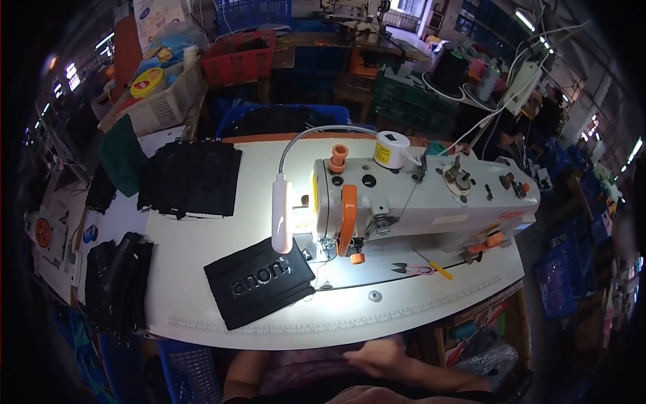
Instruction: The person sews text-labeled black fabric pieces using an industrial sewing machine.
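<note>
My right hand [379, 357] is below the table's front edge, over purplish cloth [309, 367] at my lap; its fingers look curled together, and what they hold, if anything, is too blurred to name. Of my left arm only the forearm [245, 374] shows, its hand hidden under the table edge. A folded black fabric piece with raised "anon" lettering [261, 279] lies on the white table [182, 269], its right corner beside the needle area of the sewing machine [424, 202]. The lamp [282, 215] shines there.
Pink-handled snips [414, 268], a yellow-handled tool [441, 271] and a small metal bobbin [375, 295] lie before the machine. Stacked black pieces [192, 178] and a black bundle [118, 283] are at left. A ruler strip [269, 322] follows the front edge. Crates stand behind.
</note>
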Motion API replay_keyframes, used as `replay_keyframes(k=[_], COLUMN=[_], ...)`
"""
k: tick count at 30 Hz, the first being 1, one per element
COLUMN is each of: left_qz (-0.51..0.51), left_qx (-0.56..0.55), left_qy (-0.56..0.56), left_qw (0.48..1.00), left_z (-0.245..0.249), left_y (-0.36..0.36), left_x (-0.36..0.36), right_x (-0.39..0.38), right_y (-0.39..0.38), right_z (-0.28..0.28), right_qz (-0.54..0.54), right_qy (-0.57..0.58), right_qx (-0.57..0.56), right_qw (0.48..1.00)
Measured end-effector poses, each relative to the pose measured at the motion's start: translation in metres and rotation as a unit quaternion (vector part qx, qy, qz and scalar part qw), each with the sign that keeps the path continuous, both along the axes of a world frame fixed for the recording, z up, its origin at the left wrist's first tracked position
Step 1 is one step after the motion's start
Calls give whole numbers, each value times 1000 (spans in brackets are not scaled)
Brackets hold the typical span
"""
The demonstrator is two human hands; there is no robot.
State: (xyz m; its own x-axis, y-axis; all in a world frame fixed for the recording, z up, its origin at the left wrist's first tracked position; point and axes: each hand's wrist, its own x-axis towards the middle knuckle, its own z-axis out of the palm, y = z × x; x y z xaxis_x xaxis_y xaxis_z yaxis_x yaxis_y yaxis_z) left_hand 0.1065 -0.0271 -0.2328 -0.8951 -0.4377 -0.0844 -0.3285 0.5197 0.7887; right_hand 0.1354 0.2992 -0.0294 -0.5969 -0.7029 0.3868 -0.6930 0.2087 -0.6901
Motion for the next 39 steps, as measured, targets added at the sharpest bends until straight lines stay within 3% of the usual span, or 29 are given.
replay_keyframes(k=[1,3,7,11,30,38,39], left_qz=[14,30,45,52,36,-50,-75], left_qx=[-24,-52,-63,-66,-75,43,86], left_qy=[-12,-29,-41,-44,-41,6,6], left_qw=[1000,998,996,995,996,998,993], left_z=[-7,-16,-26,-28,-24,12,21], left_y=[-6,-13,-18,-21,-25,36,49], left_x=[-3,-5,-3,1,-4,2,9], right_x=[-11,-29,-46,-48,-51,-70,-82], right_y=[6,17,4,0,-4,19,27], right_z=[4,9,18,15,21,34,42], right_qz=[-3,-176,-291,-275,-270,-284,-298], right_qy=[4,184,141,203,179,100,151], right_qx=[3,27,4,29,44,1,57], right_qw=[1000,967,946,939,945,954,941])
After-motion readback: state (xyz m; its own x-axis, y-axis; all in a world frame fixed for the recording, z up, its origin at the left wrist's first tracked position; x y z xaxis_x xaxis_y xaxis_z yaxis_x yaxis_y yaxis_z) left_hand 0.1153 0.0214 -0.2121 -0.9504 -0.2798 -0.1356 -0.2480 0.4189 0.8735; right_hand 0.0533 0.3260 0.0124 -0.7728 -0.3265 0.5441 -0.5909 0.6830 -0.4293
